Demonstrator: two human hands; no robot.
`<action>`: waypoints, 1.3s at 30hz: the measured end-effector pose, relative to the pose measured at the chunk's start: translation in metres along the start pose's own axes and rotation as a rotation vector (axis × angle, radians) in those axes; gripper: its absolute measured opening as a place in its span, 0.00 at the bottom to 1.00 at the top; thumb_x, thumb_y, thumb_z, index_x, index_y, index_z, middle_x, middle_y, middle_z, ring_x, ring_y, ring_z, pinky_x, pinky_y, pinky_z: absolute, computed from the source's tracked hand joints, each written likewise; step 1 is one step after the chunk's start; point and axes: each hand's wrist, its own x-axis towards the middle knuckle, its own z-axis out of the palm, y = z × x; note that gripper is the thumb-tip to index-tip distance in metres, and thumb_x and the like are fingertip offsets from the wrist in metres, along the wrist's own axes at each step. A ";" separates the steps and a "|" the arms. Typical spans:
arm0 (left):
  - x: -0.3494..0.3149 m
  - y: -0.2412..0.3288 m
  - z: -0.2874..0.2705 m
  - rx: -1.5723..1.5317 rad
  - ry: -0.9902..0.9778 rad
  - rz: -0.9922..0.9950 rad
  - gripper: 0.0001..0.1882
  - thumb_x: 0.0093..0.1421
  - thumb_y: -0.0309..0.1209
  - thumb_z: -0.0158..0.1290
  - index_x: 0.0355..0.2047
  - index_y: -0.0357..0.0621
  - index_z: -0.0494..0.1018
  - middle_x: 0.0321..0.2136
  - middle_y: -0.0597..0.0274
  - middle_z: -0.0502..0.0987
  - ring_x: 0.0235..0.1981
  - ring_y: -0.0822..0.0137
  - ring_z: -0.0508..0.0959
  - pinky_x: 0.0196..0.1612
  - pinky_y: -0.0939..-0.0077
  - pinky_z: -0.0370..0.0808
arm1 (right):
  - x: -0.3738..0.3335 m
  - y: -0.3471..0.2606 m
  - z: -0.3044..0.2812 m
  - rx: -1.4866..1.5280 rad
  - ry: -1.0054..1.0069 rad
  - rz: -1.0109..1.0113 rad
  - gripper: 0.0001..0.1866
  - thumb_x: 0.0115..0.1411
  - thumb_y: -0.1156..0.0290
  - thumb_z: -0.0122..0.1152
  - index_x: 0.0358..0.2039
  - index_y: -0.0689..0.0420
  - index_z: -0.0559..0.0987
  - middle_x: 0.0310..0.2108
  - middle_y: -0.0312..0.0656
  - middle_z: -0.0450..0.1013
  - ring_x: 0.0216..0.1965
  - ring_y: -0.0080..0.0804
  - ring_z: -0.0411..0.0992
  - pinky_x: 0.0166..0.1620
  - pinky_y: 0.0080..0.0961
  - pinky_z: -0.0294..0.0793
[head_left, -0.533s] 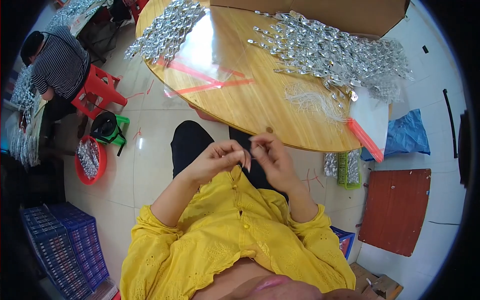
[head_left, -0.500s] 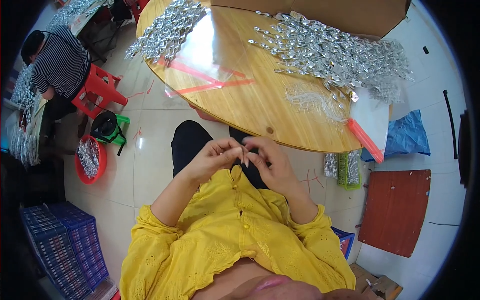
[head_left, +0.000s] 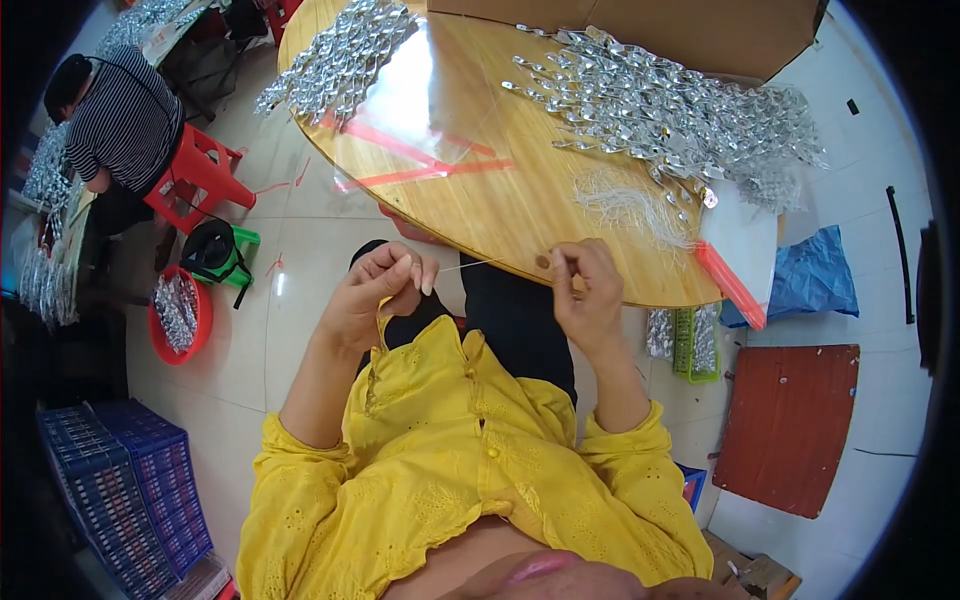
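My left hand is closed in a pinch in front of my lap, holding a thin clear thread. The thread runs nearly straight toward my right hand, which is pinched closed beside the table's front edge. Close to the right fingertips the thread is too fine to follow. A loose bundle of similar clear threads lies on the wooden table beyond my right hand. Silvery twisted strips lie in a large pile at the far right and a smaller pile at the far left.
A cardboard box stands at the table's back. Red tape strips cross a clear sheet on the tabletop. To the left, a person in a striped top sits on a red stool. Blue crates stand lower left.
My hands were together at the middle over my lap. They have drawn apart, left hand leftward and right hand rightward, and the thread now shows stretched between them.
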 end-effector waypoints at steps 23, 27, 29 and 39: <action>0.012 0.071 -0.051 1.855 0.467 0.406 0.16 0.50 0.18 0.43 0.42 0.36 0.61 0.33 0.51 0.60 0.32 0.59 0.66 0.36 0.74 0.64 | 0.022 0.014 -0.018 -0.104 0.061 -0.125 0.10 0.47 0.81 0.52 0.32 0.62 0.71 0.33 0.44 0.68 0.37 0.39 0.65 0.41 0.28 0.63; 0.094 0.136 -0.088 2.071 0.716 0.407 0.17 0.50 0.22 0.42 0.43 0.37 0.61 0.36 0.45 0.61 0.37 0.51 0.68 0.39 0.66 0.66 | 0.004 0.022 -0.024 -0.105 -0.005 -0.087 0.10 0.45 0.83 0.52 0.31 0.61 0.72 0.32 0.44 0.68 0.36 0.37 0.65 0.39 0.26 0.64; 0.128 0.156 -0.100 2.150 0.755 0.431 0.16 0.49 0.22 0.42 0.41 0.37 0.62 0.36 0.44 0.61 0.37 0.50 0.68 0.38 0.64 0.66 | -0.006 0.022 -0.033 -0.109 -0.016 -0.024 0.09 0.44 0.85 0.52 0.28 0.61 0.73 0.32 0.43 0.68 0.35 0.35 0.66 0.37 0.24 0.65; 0.218 0.165 -0.147 2.613 0.720 0.162 0.12 0.43 0.22 0.44 0.30 0.32 0.68 0.36 0.50 0.62 0.39 0.55 0.66 0.36 0.62 0.68 | -0.034 0.034 -0.078 -0.288 0.099 0.100 0.09 0.42 0.85 0.53 0.26 0.60 0.74 0.29 0.42 0.69 0.31 0.35 0.66 0.35 0.23 0.65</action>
